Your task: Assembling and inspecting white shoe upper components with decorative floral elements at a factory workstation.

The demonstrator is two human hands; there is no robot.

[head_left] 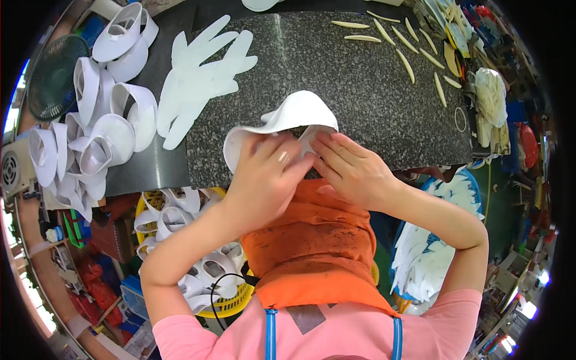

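Note:
A white sun visor [303,111] is held at the near side of the speckled dark table [288,66], its smooth curved part bulging away from me. My left hand [267,174] is closed around its left part, fingers curled over the edge. On the opposite side my right hand [351,171] grips the visor's right end, the fingers lying together on the outside and the thumb tucked underneath. Both hands nearly meet at the visor's near edge. What the thumbs press on is partly hidden.
Fanned flat white pieces [198,81] lie on the table's left. Beyond them stand piled finished visors [123,129] and a green fan [57,78]. Several thin cream strips [405,39] lie far right. Below the table are a yellow basket [240,300] of visors and a blue basket [474,186] of white pieces.

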